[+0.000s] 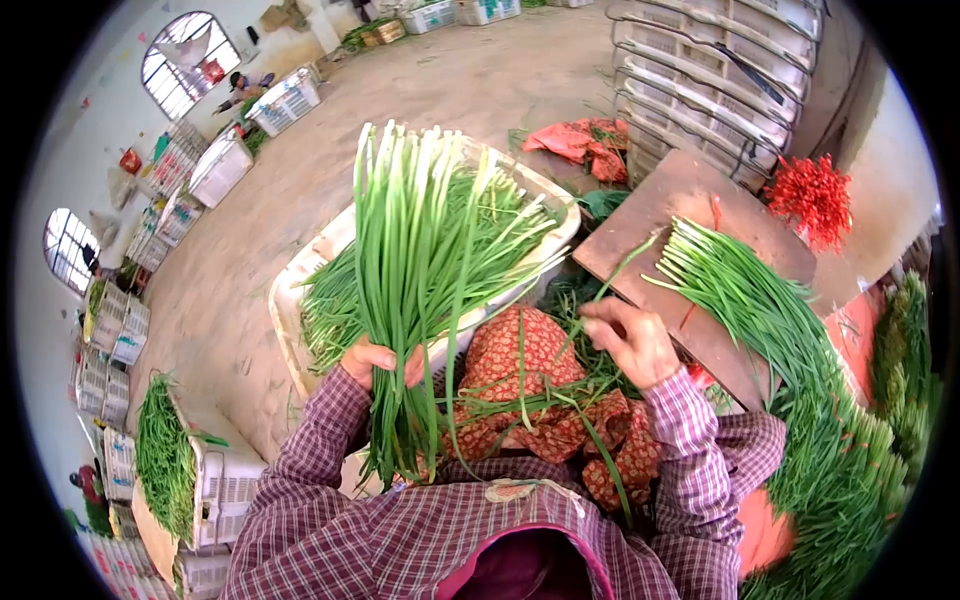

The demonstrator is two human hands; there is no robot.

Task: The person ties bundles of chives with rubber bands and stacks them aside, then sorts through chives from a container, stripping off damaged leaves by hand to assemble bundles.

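Note:
My left hand is wrapped round a thick bunch of garlic chives, held upright with the white ends at the top. Behind it, a white plastic crate holds more loose chives. My right hand is raised at the right with its fingers curled in a pinch. A single chive leaf runs up from its fingertips. Loose leaves lie across the red patterned cloth on my lap. Beside my right hand, a pile of chives rests on a brown board.
A bundle of red ties hangs by the board's far corner. Stacked white crates stand behind it. Many tied chive bunches lie at the right. Another filled crate is at left; a person sits far off.

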